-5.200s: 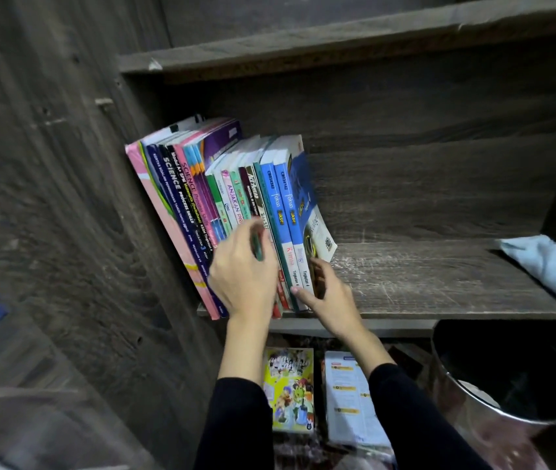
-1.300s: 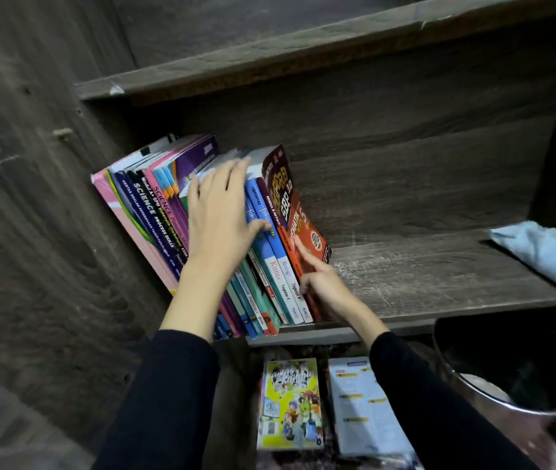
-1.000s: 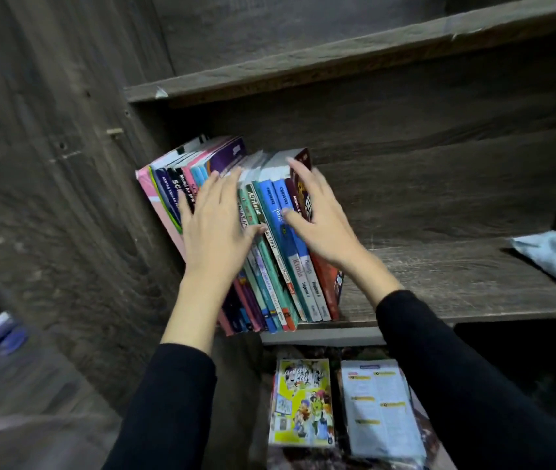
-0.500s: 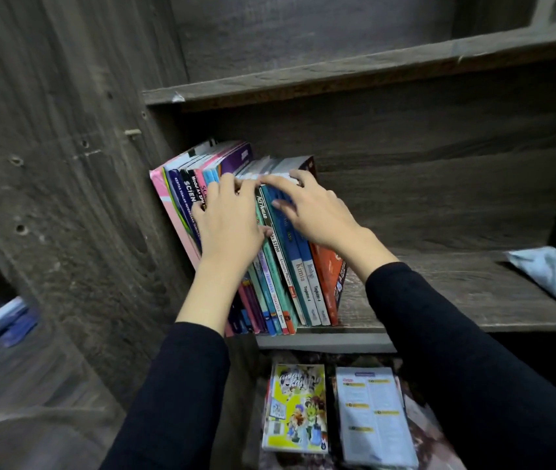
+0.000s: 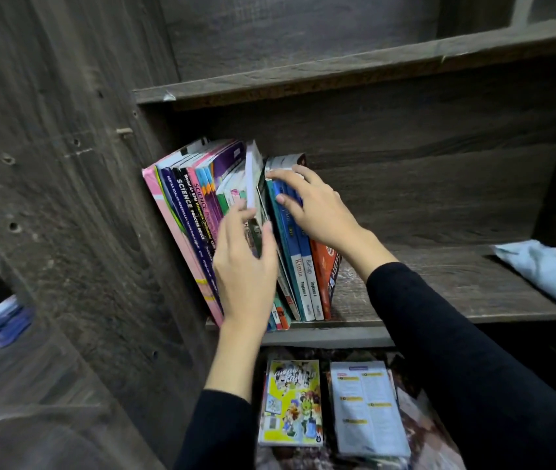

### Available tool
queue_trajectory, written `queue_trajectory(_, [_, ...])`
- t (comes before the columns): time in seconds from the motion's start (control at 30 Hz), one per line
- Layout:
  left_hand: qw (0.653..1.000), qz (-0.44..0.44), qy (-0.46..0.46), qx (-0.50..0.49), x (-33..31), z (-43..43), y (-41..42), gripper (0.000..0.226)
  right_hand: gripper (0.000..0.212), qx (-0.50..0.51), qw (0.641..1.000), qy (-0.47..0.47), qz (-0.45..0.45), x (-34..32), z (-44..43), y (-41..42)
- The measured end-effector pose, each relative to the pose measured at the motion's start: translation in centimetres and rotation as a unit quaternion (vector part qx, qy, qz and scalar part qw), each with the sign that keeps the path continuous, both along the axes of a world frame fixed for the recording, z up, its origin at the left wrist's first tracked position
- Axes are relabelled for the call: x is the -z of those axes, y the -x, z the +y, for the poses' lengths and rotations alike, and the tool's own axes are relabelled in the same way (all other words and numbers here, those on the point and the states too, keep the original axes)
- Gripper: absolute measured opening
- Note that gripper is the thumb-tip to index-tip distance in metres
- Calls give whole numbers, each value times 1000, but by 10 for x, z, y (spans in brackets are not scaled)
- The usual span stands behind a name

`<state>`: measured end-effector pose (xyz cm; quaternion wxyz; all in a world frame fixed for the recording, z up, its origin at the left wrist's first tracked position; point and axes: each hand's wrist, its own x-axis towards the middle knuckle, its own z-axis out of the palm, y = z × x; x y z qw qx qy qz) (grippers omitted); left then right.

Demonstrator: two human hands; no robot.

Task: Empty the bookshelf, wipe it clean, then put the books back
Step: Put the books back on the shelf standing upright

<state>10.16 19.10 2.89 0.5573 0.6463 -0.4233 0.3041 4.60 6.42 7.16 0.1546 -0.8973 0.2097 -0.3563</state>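
Observation:
A row of books [image 5: 191,212] leans left against the side panel on the wooden shelf [image 5: 439,286]. My left hand [image 5: 246,262] is in the middle of the row and pinches a thin white-edged book [image 5: 252,174] between thumb and fingers. That book sticks up above its neighbours. My right hand [image 5: 320,208] lies with spread fingers on the upper spines of the blue books [image 5: 298,266] at the right end of the row. A red book [image 5: 325,269] is the outermost on the right.
A light blue cloth [image 5: 541,273] lies on the shelf at the far right. Below the shelf lie a yellow comic book [image 5: 291,401] and a white booklet [image 5: 368,408]. The upper shelf board [image 5: 337,76] hangs close overhead, and the side panel [image 5: 66,198] walls off the left.
My left hand went from lying flat on the spines to pinching a thin book, which now stands out above the row. My right hand stayed on the blue books, shifting slightly right.

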Motion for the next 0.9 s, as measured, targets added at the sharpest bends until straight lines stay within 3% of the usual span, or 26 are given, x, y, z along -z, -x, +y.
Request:
queue_trajectory(0.13, [993, 80, 84, 30, -5, 7, 14, 14, 40, -4, 1000, -8, -6, 0, 1, 1])
queue_trajectory(0.27, [992, 51, 112, -21, -19, 20, 19, 22, 40, -9, 1000, -6, -23, 0, 0, 1])
queue_trajectory(0.37, [994, 107, 17, -8, -13, 28, 26, 50, 40, -8, 1000, -3, -21, 3, 0, -1])
queue_trajectory(0.47, [969, 214, -119, 29, 1, 35, 27, 71, 41, -10, 1000, -4, -11, 5, 1, -4])
queue_trajectory(0.57, [953, 256, -155, 39, 9, 41, 16, 53, 42, -11, 1000, -6, -4, 5, 5, -10])
queue_trajectory(0.83, [969, 217, -111, 49, -15, 77, 28, 31, 54, -6, 998, -42, 49, 2, 19, -7])
queue_trajectory(0.9, [967, 220, -98, 79, -24, 91, 29, 25, 59, -34, 998, -57, -23, 10, 48, 12])
